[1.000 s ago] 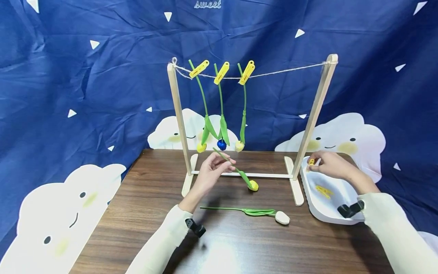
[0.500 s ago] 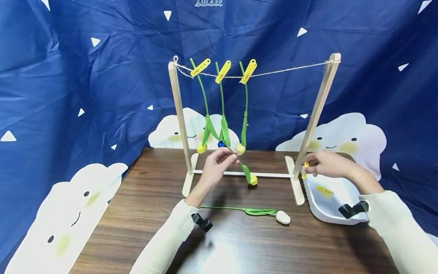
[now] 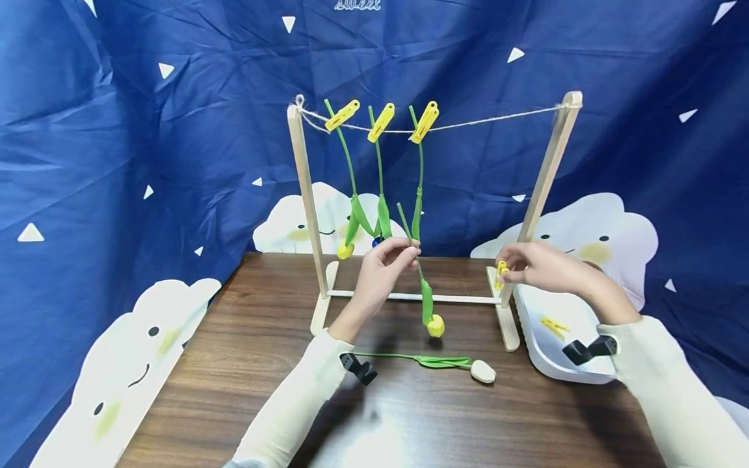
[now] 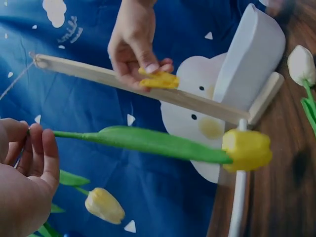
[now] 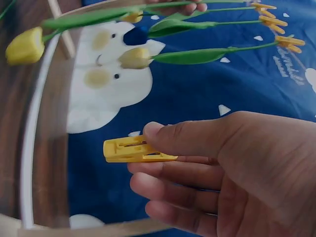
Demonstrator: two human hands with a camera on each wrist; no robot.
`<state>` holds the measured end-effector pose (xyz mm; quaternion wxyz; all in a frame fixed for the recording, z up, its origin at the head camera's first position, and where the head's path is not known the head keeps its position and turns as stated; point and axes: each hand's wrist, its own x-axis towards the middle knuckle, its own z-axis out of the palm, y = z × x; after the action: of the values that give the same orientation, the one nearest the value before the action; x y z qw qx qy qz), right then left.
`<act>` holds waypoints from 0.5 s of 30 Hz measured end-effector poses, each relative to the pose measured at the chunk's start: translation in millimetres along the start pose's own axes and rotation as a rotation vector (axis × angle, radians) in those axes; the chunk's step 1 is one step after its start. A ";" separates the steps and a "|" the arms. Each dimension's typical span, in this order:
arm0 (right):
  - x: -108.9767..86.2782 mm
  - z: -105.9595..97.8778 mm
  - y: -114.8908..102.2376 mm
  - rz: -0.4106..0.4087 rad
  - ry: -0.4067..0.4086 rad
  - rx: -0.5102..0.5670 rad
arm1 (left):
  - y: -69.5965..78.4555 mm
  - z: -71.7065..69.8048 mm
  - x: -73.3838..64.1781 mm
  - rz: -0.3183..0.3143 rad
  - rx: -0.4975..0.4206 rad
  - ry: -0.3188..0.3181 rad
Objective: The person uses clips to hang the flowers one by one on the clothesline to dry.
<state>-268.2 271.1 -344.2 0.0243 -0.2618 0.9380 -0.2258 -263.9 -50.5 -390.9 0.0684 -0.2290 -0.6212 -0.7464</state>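
My left hand (image 3: 383, 270) pinches the green stem of a yellow artificial tulip (image 3: 434, 325), which hangs flower-down in front of the wooden frame. The left wrist view shows its long leaf and yellow bloom (image 4: 247, 149) from the side. Between thumb and fingers my right hand (image 3: 541, 266) pinches a yellow clothespin (image 5: 133, 149), near the frame's right post. On the string (image 3: 486, 121), three yellow clothespins hold upside-down tulips: a yellow one (image 3: 345, 249), a blue one partly behind my left hand, and a pale one (image 5: 135, 58).
A white tulip (image 3: 482, 372) lies on the brown table (image 3: 246, 364) in front of the frame. To the right stands a white tray (image 3: 547, 370) with yellow clothespins (image 3: 554, 327) in it. Wooden posts (image 3: 308, 201) and a low white crossbar (image 3: 462, 299) form the frame.
My right hand has lifted a clothespin out of the tray and moved left past the post. My left hand has risen slightly rightward, and its tulip now hangs more upright.
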 end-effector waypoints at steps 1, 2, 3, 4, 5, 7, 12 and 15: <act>2.9 -2.5 -3.2 -0.007 0.018 -0.010 | 0.9 1.7 2.0 0.006 0.003 -0.004; 5.7 -5.1 -6.4 -0.013 0.031 -0.016 | 2.0 3.6 3.9 0.012 0.011 -0.007; 8.4 -7.9 -10.1 -0.019 0.045 -0.018 | 2.9 5.6 6.1 0.019 0.016 -0.009; 10.6 -11.0 -14.2 -0.020 0.060 -0.023 | 4.1 7.8 8.4 0.025 0.027 -0.011; 12.6 -14.3 -17.9 -0.023 0.076 -0.028 | 5.3 10.0 10.8 0.032 0.037 -0.013; 15.4 -20.8 -25.2 -0.028 0.108 -0.039 | 7.5 14.7 16.3 0.050 0.054 -0.017; 19.0 -31.6 -41.1 -0.065 0.174 -0.084 | 14.5 26.1 29.8 0.081 0.070 -0.026; 21.6 -33.7 -48.5 -0.096 0.203 -0.088 | 19.7 31.9 37.1 0.094 0.066 -0.031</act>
<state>-269.0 237.2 -291.2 -0.0933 -0.2828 0.9311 -0.2106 -280.9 -17.5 -353.5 0.1014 -0.2670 -0.6350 -0.7178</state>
